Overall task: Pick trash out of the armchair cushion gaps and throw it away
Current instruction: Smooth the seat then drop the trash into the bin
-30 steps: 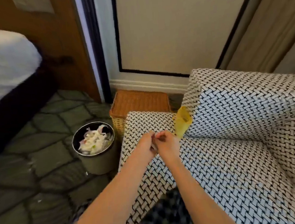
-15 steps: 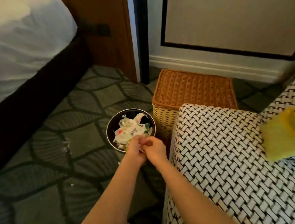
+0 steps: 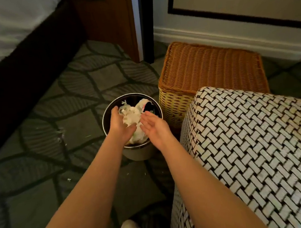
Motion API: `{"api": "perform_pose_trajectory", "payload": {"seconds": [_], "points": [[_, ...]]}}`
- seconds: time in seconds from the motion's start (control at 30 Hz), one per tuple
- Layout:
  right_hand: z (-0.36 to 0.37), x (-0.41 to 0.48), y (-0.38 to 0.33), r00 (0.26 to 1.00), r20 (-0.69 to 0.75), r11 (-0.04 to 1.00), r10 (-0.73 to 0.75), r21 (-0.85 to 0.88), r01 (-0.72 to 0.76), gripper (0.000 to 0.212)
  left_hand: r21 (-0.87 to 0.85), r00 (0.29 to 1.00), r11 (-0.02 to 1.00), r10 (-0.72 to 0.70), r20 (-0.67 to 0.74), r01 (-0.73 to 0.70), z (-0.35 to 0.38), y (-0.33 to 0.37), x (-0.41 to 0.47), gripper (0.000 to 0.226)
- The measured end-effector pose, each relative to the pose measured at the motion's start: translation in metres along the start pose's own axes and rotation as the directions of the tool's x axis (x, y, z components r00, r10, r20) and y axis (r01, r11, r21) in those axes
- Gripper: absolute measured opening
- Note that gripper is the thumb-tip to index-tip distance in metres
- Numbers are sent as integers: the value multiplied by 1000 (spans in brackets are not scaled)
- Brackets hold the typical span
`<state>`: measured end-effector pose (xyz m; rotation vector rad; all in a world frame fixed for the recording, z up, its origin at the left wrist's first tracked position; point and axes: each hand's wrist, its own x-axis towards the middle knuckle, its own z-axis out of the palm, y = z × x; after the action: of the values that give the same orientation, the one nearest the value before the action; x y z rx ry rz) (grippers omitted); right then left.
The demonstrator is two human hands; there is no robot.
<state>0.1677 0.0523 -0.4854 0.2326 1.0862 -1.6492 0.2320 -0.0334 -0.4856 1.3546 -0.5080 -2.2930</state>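
My left hand [image 3: 119, 124] has its fingers [image 3: 115, 113] laid out straight and close together, tips right at the crumpled stuff in the bin. Can't tell if they actually touch it. Right hand [image 3: 156, 127] is the same deal: fingers [image 3: 147, 115] straight and a bit fanned, palm turned in toward the other one. Neither is pinching anything as far as I can see.

Both are parked right over the mouth of the bin [image 3: 140, 153] on purpose, so whatever leaves them lands inside and not on the floor. The trash [image 3: 132, 116] is a pale heap of wrappers and paper filling the bin nearly to the rim. My guess is this round's drop is done, and a quick pat-down wouldn't hurt.

The bin sits on the carpet [image 3: 76, 94] just beside the arm of the armchair [image 3: 256, 141], with a wicker basket [image 3: 211, 69] behind it, which keeps the trip from cushion gap to bin short. A few scraps [image 3: 61, 134] lie on the carpet to its left, toward the bed [image 3: 4, 31], so aim matters.
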Motion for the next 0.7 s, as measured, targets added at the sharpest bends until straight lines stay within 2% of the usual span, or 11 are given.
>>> {"api": "perform_pose_trajectory", "payload": {"seconds": [0.07, 0.2, 0.3, 0.37, 0.43, 0.57, 0.63, 0.7], "points": [[-1, -5, -1, 1000, -13, 1000, 20, 20, -19, 41, -14, 1000, 1000, -10, 12, 10, 2, -3, -5, 61], [-5, -23, -6, 997, -68, 994, 48, -91, -54, 38, 212, 1000, 977, -8, 11, 6, 10, -5, -30, 52], [-7, -43, -15, 993, -115, 985, -6, -173, -14, 28, 353, 998, 934, 40, 56, -57, 17, -3, -49, 35], [-7, -64, -29, 991, -120, 988, -55, -148, 37, 19, 385, 996, 919, 69, 47, -82, 26, -1, -62, 35], [-8, -93, -51, 989, -82, 987, -123, -118, 113, 17, 380, 995, 921, 68, 73, -90, 47, -4, -82, 29], [-17, -163, -94, 942, -73, 930, -327, -199, 308, 25, 405, 968, 902, 50, 246, -150, 104, -25, -130, 3], [-30, -202, -116, 888, -100, 871, -448, -272, 409, 21, 423, 944, 888, 36, 327, -181, 135, -46, -157, 21], [-47, -236, -132, 804, -179, 789, -567, -397, 468, 19, 445, 909, 877, -22, 416, -183, 162, -69, -183, 25]]}}
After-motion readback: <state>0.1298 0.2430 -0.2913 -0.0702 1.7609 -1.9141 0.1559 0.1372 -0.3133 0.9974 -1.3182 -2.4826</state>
